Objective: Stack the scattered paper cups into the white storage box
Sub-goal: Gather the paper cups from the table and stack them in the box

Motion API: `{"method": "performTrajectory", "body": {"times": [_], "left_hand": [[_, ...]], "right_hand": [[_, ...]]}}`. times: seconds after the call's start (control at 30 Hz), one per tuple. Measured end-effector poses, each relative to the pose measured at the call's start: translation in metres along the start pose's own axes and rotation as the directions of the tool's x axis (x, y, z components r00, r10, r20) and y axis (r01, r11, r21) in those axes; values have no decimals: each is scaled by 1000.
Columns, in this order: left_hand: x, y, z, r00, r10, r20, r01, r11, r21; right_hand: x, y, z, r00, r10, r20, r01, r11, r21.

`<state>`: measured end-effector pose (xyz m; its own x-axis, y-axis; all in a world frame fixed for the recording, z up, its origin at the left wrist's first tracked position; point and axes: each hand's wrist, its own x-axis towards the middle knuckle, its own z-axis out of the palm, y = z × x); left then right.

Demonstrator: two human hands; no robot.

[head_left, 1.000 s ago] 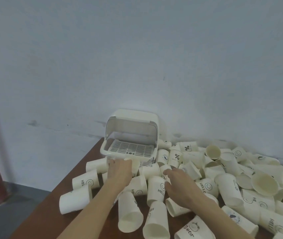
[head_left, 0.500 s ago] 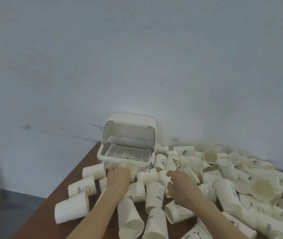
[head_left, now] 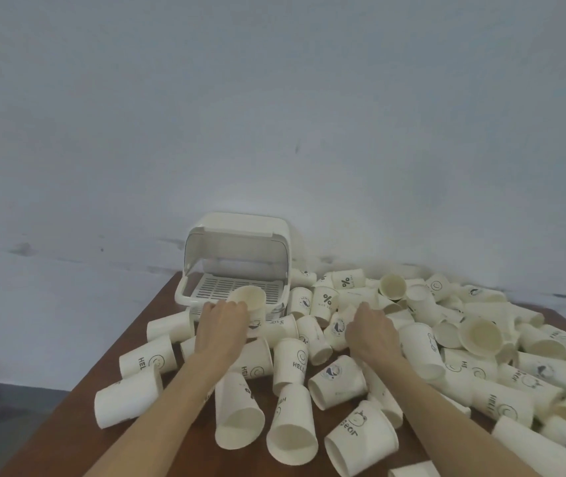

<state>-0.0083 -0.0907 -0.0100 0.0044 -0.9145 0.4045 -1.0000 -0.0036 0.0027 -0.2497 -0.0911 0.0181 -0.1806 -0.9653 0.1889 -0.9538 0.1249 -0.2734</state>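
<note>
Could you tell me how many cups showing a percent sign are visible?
2. The nearer percent cup lies right of the white storage box; the farther percent cup sits just behind it. Others may be hidden.

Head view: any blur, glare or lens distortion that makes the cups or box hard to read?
Head view: soft overall, cup prints mostly readable; motion smear at the right edge; wide-angle bending toward the borders; even, dim light, no glare; storage box interior lightly shaded; both hands sharp enough.

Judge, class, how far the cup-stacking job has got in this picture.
Done: only the white storage box stands open, its grid tray bare. In hand: the left hand holds one cup at the box's front edge; the right hand rests among the pile. Left: nearly everything, cups across the table.
</note>
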Motion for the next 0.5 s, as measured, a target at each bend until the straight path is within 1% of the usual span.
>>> {"method": "performTrajectory", "body": {"times": [0.17,0.27,0.4,0.5], "left_hand": [[0,0,-2,1000,18,-18,-18,1000,-9],[0,-2,-3,999,21,-35,-23,998,-64],[4,-9,-3,997,21,-72,-32,988,-153],[14,-19,-5,995,-15,-103,-11,969,-246]], "right_hand": [[12,8,8,987,107,116,-112,993,38],[15,11,14,982,129,135,-137,989,48],[20,13,22,989,114,90,-120,991,53],[26,8,19,999,48,-8,-48,998,31]]}}
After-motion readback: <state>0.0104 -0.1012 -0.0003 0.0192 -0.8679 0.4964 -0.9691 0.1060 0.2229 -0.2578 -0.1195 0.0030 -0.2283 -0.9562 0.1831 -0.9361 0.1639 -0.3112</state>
